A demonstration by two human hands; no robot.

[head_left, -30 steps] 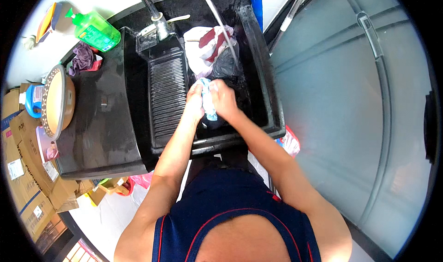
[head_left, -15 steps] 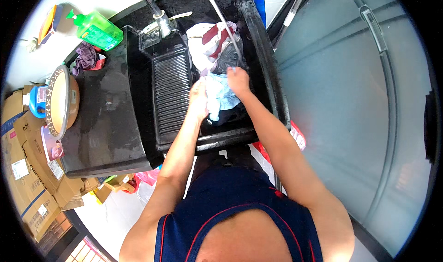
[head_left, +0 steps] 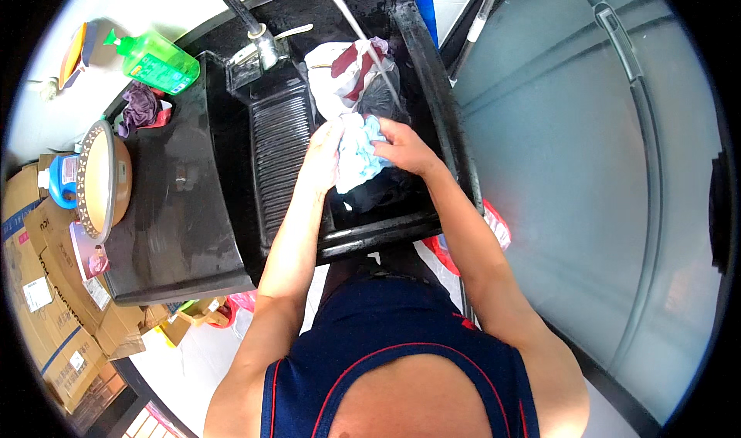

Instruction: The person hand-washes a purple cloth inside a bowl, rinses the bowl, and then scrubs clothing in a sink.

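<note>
Over the basin of a black sink [head_left: 351,241], a bunched light blue cloth [head_left: 360,157] is held between my two hands. My left hand [head_left: 320,157] grips its left side, and my right hand [head_left: 407,148] has its fingers closed on the right side. Water runs in a stream [head_left: 359,33] from above toward the basin. Just beyond my hands lie a white and dark red cloth [head_left: 340,71] and a dark grey one [head_left: 382,102]. Dark wet cloth [head_left: 378,195] shows beneath the blue one. A ribbed washboard [head_left: 282,148] is left of my left hand.
A metal tap [head_left: 265,46] rises at the back. On the left counter stand a green pump bottle [head_left: 160,62], a purple cloth [head_left: 140,106] and a tilted round basin [head_left: 121,177]. Cardboard boxes [head_left: 58,272] are at far left. A frosted glass door [head_left: 556,175] borders the right.
My right hand has opened out of its fist and regripped lower on the blue cloth's right side. My left hand has shifted slightly leftward, and the cloth is bunched differently.
</note>
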